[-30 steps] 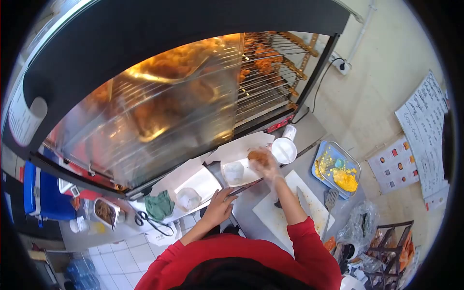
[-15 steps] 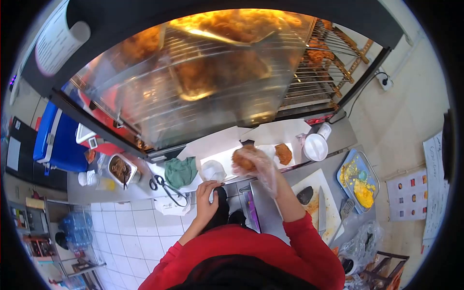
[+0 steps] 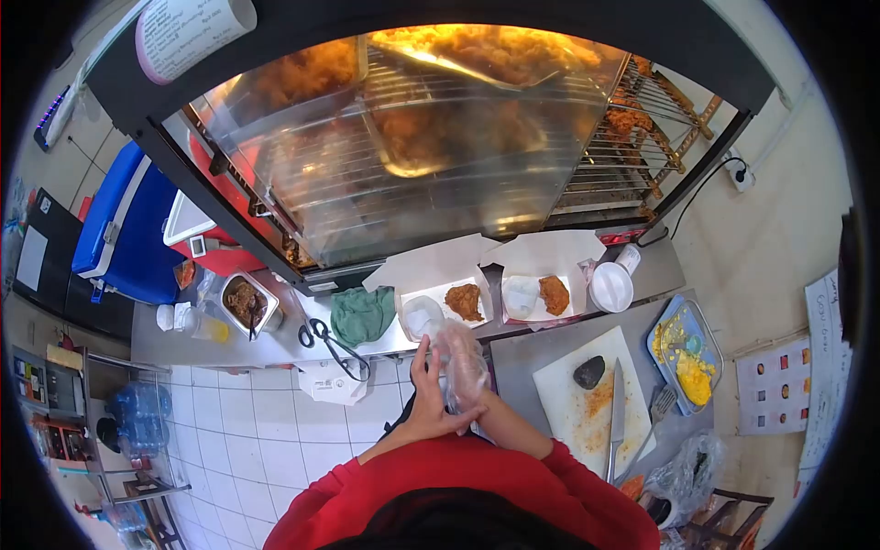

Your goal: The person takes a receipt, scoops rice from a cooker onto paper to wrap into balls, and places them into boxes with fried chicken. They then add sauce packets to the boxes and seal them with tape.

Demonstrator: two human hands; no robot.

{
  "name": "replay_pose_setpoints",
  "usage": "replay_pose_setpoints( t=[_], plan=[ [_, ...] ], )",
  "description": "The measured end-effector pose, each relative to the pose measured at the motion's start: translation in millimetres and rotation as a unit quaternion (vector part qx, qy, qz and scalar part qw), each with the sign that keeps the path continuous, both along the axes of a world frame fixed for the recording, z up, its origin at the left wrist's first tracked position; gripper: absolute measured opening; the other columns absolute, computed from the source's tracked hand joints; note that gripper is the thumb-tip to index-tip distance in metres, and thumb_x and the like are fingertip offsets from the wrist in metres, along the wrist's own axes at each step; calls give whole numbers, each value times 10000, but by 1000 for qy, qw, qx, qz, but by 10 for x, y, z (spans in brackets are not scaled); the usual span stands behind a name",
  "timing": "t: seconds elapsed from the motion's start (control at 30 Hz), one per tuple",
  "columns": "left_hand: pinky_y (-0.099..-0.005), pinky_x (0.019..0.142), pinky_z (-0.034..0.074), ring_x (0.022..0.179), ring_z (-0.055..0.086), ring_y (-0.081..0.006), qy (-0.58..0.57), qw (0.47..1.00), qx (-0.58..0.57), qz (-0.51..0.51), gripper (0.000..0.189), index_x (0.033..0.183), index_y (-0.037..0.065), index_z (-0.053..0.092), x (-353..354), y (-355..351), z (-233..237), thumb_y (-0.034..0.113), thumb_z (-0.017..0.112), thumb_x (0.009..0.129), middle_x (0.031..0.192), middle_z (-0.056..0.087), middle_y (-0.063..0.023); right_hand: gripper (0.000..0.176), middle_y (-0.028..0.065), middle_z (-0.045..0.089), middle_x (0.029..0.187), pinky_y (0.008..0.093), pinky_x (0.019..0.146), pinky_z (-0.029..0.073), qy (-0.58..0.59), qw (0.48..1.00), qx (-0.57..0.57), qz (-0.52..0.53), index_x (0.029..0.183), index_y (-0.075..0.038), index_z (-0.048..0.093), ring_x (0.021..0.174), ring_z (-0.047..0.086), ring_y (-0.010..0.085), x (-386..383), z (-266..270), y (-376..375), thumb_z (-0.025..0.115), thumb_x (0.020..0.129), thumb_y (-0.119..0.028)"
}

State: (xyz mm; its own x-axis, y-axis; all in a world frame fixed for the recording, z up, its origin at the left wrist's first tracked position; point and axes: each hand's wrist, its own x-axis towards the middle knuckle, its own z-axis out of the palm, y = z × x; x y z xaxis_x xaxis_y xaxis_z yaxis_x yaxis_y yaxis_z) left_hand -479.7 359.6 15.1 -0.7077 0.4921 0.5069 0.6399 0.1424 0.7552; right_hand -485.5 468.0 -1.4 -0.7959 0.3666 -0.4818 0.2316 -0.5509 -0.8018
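Chicken-warmer counter | left hand point(image 3: 427, 404) closes on the cuff of the clear plastic glove point(image 3: 458, 346) | gloved right hand point(image 3: 463, 374) loose-fingered, empty, long axis pointing away from body | takeaway box point(image 3: 431, 269) with fried chicken piece point(image 3: 465, 301) just beyond fingertips.

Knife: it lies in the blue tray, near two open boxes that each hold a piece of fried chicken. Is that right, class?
No. In the head view the knife lies on the white cutting board, not in the blue tray. The rest holds.
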Motion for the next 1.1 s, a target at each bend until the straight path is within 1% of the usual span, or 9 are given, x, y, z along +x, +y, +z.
replay_pose_setpoints(
  t=[0.13, 0.27, 0.33, 0.5, 0.7, 0.83, 0.87, 0.97, 1.1],
  plan=[
    [-475, 982, 330, 1218, 335, -378, 94, 994, -54, -31, 773, 1277, 69, 352, -17, -93, -203, 216, 763, 639, 1265, 358, -217, 493, 89, 533, 1053, 328, 776, 474, 20, 998, -14, 59, 1216, -55, 453, 923, 537, 157, 128, -181, 94, 546, 872, -395],
    [-441, 937, 355, 1143, 372, -343, -112, 988, 80, -68, 859, 1284, 62, 348, 83, -53, 71, 241, 820, 589, 1240, 356, -195, 431, 99, 532, 1062, 331, 798, 455, -2, 994, 108, 19, 1131, -31, 522, 955, 539, 191, 33, -563, 9, 554, 869, -371],
    [-453, 945, 341, 1135, 359, -353, 29, 998, 46, 15, 931, 1306, 62, 308, 116, -79, -82, 287, 839, 575, 1225, 335, -199, 497, 146, 522, 1136, 338, 895, 408, -37, 998, 3, 56, 1180, -8, 500, 1044, 519, 255, 29, -53, -30, 577, 858, -378],
    [-463, 938, 346, 1124, 361, -373, 102, 986, -41, 123, 1011, 1353, 84, 248, 247, -304, -294, 252, 834, 547, 1222, 312, -204, 463, 177, 532, 1173, 372, 921, 384, -9, 931, 281, 232, 1159, -6, 523, 1105, 494, 316, 117, 279, -90, 549, 873, -370],
    [-223, 635, 397, 773, 432, -108, -327, 884, 207, 262, 833, 1346, 118, 262, -21, -318, -664, -78, 658, 640, 1025, 342, -52, 380, 194, 517, 1200, 410, 903, 387, -71, 859, 411, 296, 1120, -40, 560, 1105, 491, 335, 232, 121, -560, 410, 924, -328],
    [-212, 623, 412, 725, 473, -114, -380, 872, 252, 177, 724, 1274, 107, 300, -71, -653, -607, -70, 670, 678, 874, 445, -30, 387, 257, 415, 1317, 411, 1024, 318, 208, 773, 538, 264, 1265, -57, 485, 1222, 412, 367, 397, -163, -632, 423, 933, -247],
    [-212, 609, 417, 721, 487, -115, -404, 855, 275, 173, 689, 1257, 101, 311, -51, -676, -595, -74, 658, 688, 854, 471, -30, 545, 233, 254, 1449, 430, 1078, 245, 198, 625, 656, 373, 1399, -46, 306, 1342, 236, 402, 420, -40, -502, 459, 938, -293],
    [-213, 554, 411, 652, 524, -102, -554, 720, 365, 203, 560, 1147, 99, 354, -165, -679, -411, -103, 625, 701, 704, 500, -8, 509, 217, 239, 1463, 419, 1055, 298, 190, 597, 498, 599, 1365, -67, 385, 1325, 287, 394, 562, 682, -279, 521, 915, -265],
    [-225, 501, 446, 665, 563, -126, -454, 786, 373, 195, 578, 1183, 102, 323, -458, -809, -438, -108, 598, 720, 859, 561, -70, 462, 173, 383, 1343, 354, 916, 445, 101, 785, 400, 463, 1251, -106, 525, 1212, 444, 324, 626, 1276, -37, 655, 826, -230]
  ],
)
